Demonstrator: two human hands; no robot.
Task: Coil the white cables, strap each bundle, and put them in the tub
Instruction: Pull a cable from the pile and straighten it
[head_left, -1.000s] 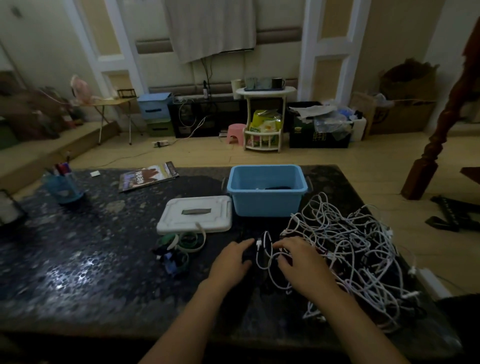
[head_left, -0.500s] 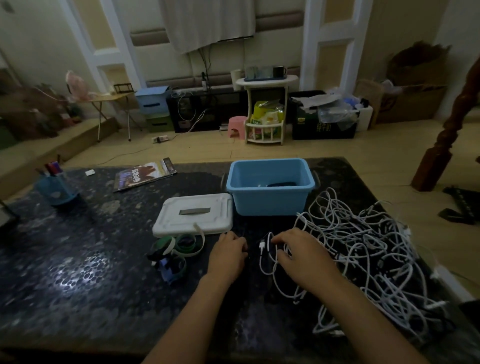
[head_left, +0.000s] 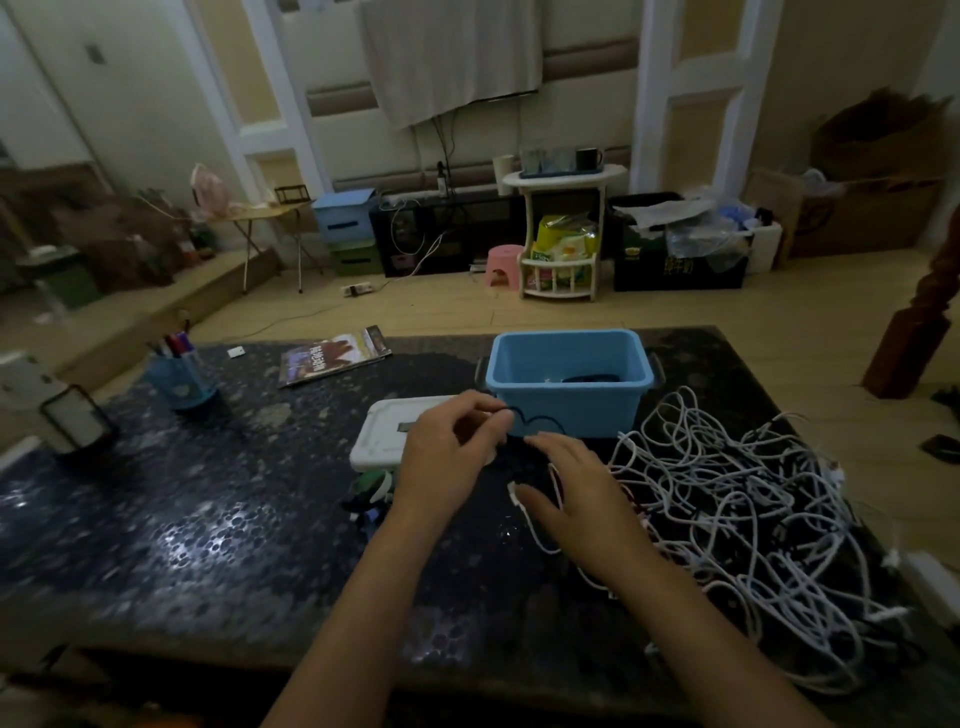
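Right now the left hand (head_left: 447, 457) is raised above the dark speckled tabletop (head_left: 208, 545), thumb and forefinger pinching a thin black strap (head_left: 535, 415) that arcs to the right across the front wall of the blue plastic tub (head_left: 569, 387). The right hand (head_left: 576, 493) lies lower w/ fingers fairly straight, pressing down on a white cable (head_left: 540, 525) whose plug end pokes out just left of the thumb; a loop of it runs under the palm. It isn't curled round anything.

The big tangle of white cables (head_left: 753, 519) sits on the table's right side, touching the right wrist and reaching up next to the tub's right front corner. Nothing in that pile looks coiled. Inside the tub a dark item shows near the bottom, too dim to ID.

The tub's white lid (head_left: 384, 431) lies flat just left of the tub, partly behind the left hand. Green and white strap rolls (head_left: 371, 491) sit in front of the lid, beside the left wrist.

Further left: a blue pen cup (head_left: 179, 382) w/ markers, and a magazine (head_left: 332, 358) w/ cover lettering that can't be read at this res. On the floor behind, a black crate (head_left: 680, 265) has yellow-green print, also unreadable.
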